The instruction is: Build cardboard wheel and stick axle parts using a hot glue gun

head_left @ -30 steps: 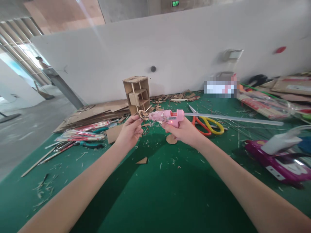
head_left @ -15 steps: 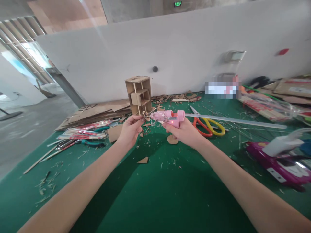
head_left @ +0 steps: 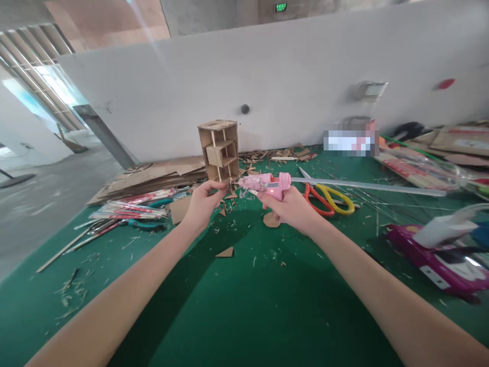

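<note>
My right hand [head_left: 287,208] grips a pink hot glue gun [head_left: 265,183], its nozzle pointing left and an orange light lit on it. A long clear glue stick [head_left: 367,185] runs out of its back end. Thumb and fingers of my left hand [head_left: 203,201] pinch a small brownish piece [head_left: 231,186] right at the nozzle; its kind is too small to make out. Just behind stands an upright cardboard shelf model [head_left: 219,148] with thin wooden sticks in it. Below the glue gun, a rounded cardboard piece [head_left: 271,220] lies on the green table [head_left: 267,306].
Orange-and-yellow-handled scissors [head_left: 328,198] lie right of my right hand. A purple power strip [head_left: 435,255] with a white plug sits farther right. Teal-handled pliers [head_left: 143,224] and packaged sticks [head_left: 130,210] lie left, before flat cardboard sheets [head_left: 164,176]. Cardboard scraps [head_left: 290,153] line the wall.
The small piece in my left hand has turned slightly at the nozzle. Both hands and the glue gun stay nearly in place.
</note>
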A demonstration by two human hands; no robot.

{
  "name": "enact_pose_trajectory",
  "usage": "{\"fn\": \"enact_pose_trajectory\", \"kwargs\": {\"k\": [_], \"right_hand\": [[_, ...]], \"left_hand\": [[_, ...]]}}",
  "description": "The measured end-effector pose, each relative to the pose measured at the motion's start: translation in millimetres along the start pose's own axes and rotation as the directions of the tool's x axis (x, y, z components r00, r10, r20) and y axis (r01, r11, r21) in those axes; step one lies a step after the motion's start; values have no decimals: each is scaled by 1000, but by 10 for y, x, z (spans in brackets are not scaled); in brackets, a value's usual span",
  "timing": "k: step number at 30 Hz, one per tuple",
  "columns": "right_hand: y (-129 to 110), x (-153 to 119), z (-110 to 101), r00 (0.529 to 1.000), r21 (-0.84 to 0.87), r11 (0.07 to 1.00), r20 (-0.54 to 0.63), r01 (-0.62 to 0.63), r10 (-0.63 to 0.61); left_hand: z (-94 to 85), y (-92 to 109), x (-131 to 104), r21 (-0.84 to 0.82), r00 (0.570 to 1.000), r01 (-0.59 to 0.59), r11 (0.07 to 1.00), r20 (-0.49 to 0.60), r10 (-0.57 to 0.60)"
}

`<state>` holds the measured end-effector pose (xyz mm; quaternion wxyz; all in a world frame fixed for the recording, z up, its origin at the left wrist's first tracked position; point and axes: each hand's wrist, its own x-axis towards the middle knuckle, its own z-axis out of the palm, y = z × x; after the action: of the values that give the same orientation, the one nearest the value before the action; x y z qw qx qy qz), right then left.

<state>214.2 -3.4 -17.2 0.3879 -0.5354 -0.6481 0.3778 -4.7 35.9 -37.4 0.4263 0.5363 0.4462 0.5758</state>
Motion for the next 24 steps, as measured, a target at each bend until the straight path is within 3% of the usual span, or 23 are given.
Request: {"fn": "enact_pose_trajectory", "kwargs": {"k": [7, 11, 17, 24], "right_hand": [[-94, -26, -2, 996, 105, 990, 30, -90, 87], [-123, -44, 14, 984, 285, 945, 116, -160, 132], [-151, -64, -11, 941, 635, 699, 287, -329, 181], [-176, -77, -85, 847, 745, 409, 501, -527, 181]], "left_hand": [[-72, 5, 37, 121, 995, -92, 988, 45, 87], [-119, 21, 56, 181, 987, -156, 971, 76, 144], [-168, 68, 107, 236, 960, -273, 933, 137, 246], [-229, 176, 161, 270, 918, -383, 883, 220, 331]]}}
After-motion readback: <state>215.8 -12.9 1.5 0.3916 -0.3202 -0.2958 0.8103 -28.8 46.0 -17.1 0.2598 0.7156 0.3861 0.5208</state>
